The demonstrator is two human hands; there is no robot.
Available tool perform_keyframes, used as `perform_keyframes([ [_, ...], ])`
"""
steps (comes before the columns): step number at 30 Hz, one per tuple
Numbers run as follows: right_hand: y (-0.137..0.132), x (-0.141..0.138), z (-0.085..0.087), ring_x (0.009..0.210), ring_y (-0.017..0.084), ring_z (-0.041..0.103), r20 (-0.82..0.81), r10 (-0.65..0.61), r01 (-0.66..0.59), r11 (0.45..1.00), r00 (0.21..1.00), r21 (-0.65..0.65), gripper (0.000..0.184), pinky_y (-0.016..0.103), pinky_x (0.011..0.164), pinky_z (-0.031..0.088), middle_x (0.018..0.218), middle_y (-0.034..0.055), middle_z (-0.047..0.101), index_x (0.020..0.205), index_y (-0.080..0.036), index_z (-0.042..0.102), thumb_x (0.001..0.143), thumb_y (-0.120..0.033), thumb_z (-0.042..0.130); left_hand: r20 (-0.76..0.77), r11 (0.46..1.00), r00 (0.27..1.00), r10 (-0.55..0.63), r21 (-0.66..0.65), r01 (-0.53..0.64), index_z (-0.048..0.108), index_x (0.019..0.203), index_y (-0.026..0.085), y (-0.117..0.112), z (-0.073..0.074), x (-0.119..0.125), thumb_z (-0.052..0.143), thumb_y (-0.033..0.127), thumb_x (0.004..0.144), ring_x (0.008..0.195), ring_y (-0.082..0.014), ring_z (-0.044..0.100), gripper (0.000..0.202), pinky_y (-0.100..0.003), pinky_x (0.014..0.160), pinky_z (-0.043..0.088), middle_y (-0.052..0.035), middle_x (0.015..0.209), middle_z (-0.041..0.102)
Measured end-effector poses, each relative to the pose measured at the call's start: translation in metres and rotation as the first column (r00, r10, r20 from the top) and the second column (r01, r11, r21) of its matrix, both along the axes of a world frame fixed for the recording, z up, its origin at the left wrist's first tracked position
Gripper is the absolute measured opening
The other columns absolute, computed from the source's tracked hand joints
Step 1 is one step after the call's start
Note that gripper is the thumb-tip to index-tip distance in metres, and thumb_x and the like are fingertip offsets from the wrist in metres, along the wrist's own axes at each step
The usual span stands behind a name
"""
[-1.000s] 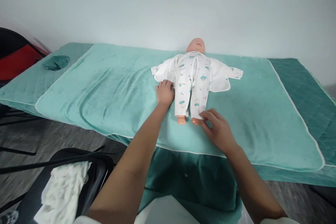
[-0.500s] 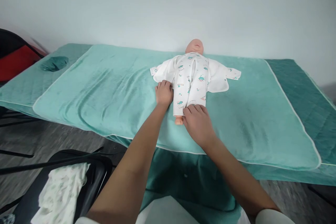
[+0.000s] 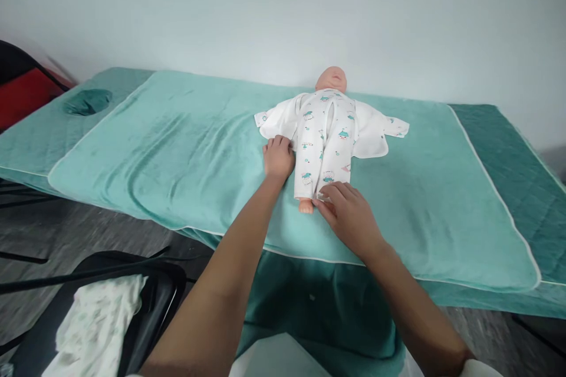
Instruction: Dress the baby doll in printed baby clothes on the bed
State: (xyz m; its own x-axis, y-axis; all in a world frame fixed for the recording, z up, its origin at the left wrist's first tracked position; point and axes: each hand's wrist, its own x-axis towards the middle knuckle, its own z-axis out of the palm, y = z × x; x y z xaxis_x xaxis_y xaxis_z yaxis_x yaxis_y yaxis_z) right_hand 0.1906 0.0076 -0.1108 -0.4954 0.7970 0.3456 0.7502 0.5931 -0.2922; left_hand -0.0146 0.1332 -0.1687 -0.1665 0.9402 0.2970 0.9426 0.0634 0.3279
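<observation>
A baby doll (image 3: 333, 78) lies on its back on the green mat, dressed in white clothes printed with small figures. Its jacket (image 3: 371, 135) spreads out to both sides with the sleeves outstretched. Beside the doll's leg and the jacket's lower edge, my left hand (image 3: 278, 157) rests palm down on the mat, fingers extended. My right hand (image 3: 352, 213) is at the trouser cuffs (image 3: 306, 193), thumb and fingers apart, fingertips at the leg on the right. One bare foot (image 3: 306, 206) shows below its cuff; my right hand hides the other.
The light green mat (image 3: 198, 147) covers a padded bed with a face hole (image 3: 87, 102) at its left end. A white wall (image 3: 265, 12) stands behind. A black chair (image 3: 163, 283) at the lower left bears a printed white cloth (image 3: 99, 321).
My right hand has shifted slightly right and down at the cuff, and its thumb and fingers have parted. My left hand stays beside the leg. The view has moved slightly.
</observation>
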Motion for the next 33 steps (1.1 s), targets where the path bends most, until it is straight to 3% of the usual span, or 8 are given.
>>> perform_keyframes([
  [3,-0.003,0.003,-0.001,0.093,0.027,0.059,0.015,-0.019,0.019,1.000,1.000,0.013,0.013,0.038,0.080,0.044,0.098,0.0091,0.069,0.094,-0.020,0.062,0.100,-0.030,0.058,-0.038,1.000,0.999,-0.018,-0.002,0.018,0.065,0.107,0.024,-0.002,0.001,0.001,0.045,0.018,0.095,0.116,-0.0316,0.056,0.024,-0.048,0.095,0.045,-0.0112,0.122,0.067],
  [8,0.003,0.015,0.003,0.084,0.021,0.061,-0.233,0.042,-0.070,0.991,0.971,-0.111,0.016,0.034,0.076,0.047,0.084,0.0033,0.067,0.087,-0.022,0.062,0.101,-0.026,0.055,-0.212,0.955,0.936,-0.283,0.033,0.296,0.067,0.121,0.018,-0.004,0.003,0.001,0.039,0.023,0.101,0.133,-0.0311,0.049,0.035,-0.054,0.121,0.026,-0.0159,0.134,0.064],
  [12,0.044,0.038,-0.010,0.081,0.020,0.064,-0.416,-0.140,0.124,0.990,0.899,-0.065,0.013,0.035,0.077,0.051,0.091,0.0044,0.070,0.095,-0.022,0.066,0.099,-0.025,0.054,-0.242,0.901,0.871,-0.428,-0.043,0.431,0.066,0.129,0.016,0.002,0.002,-0.001,0.043,0.025,0.099,0.142,-0.0299,0.045,0.039,-0.049,0.126,0.023,-0.0165,0.137,0.065],
  [15,0.088,0.056,-0.035,0.109,0.029,0.061,-0.303,-0.231,0.264,0.962,0.925,0.073,0.029,0.048,0.097,0.051,0.113,0.0154,0.070,0.110,-0.017,0.069,0.093,-0.012,0.045,-0.204,0.867,0.843,-0.498,-0.075,0.493,0.065,0.132,0.015,0.009,0.002,-0.003,0.048,0.028,0.098,0.142,-0.0308,0.046,0.041,-0.046,0.126,0.027,-0.0166,0.137,0.065],
  [19,0.125,0.062,-0.059,0.127,0.031,0.053,-0.108,-0.090,0.102,0.989,0.990,0.107,0.037,0.051,0.110,0.045,0.129,0.0203,0.066,0.124,-0.011,0.067,0.092,-0.013,0.049,-0.095,0.830,0.826,-0.556,-0.104,0.547,0.058,0.140,0.015,0.018,0.005,-0.002,0.055,0.033,0.095,0.139,-0.0297,0.051,0.048,-0.041,0.122,0.036,-0.0152,0.143,0.062],
  [23,0.130,0.057,-0.058,0.132,0.035,0.046,0.039,-0.080,0.073,0.986,0.996,0.148,0.040,0.052,0.112,0.040,0.138,0.0201,0.060,0.132,-0.014,0.064,0.094,-0.022,0.054,0.050,0.832,0.841,-0.538,-0.127,0.540,0.038,0.154,0.017,0.026,0.011,-0.002,0.063,0.037,0.091,0.140,-0.0286,0.053,0.071,-0.037,0.116,0.044,-0.0144,0.154,0.053],
  [26,0.129,0.053,-0.054,0.123,0.035,0.048,0.080,-0.143,0.128,0.977,0.987,0.169,0.038,0.052,0.107,0.041,0.136,0.0197,0.059,0.129,-0.015,0.066,0.094,-0.020,0.053,0.086,0.833,0.845,-0.528,-0.140,0.535,0.046,0.148,0.018,0.032,0.012,-0.004,0.061,0.040,0.093,0.141,-0.0290,0.053,0.061,-0.037,0.115,0.045,-0.0129,0.154,0.054],
  [33,0.146,0.033,-0.053,0.116,0.032,0.052,0.085,-0.068,0.059,0.993,0.994,0.104,0.029,0.044,0.101,0.041,0.114,0.0186,0.069,0.116,-0.012,0.071,0.096,-0.021,0.052,0.061,0.820,0.825,-0.562,-0.091,0.565,0.062,0.131,0.018,0.043,0.003,-0.007,0.058,0.039,0.093,0.126,-0.0300,0.063,0.043,-0.037,0.109,0.050,-0.0125,0.139,0.066],
])
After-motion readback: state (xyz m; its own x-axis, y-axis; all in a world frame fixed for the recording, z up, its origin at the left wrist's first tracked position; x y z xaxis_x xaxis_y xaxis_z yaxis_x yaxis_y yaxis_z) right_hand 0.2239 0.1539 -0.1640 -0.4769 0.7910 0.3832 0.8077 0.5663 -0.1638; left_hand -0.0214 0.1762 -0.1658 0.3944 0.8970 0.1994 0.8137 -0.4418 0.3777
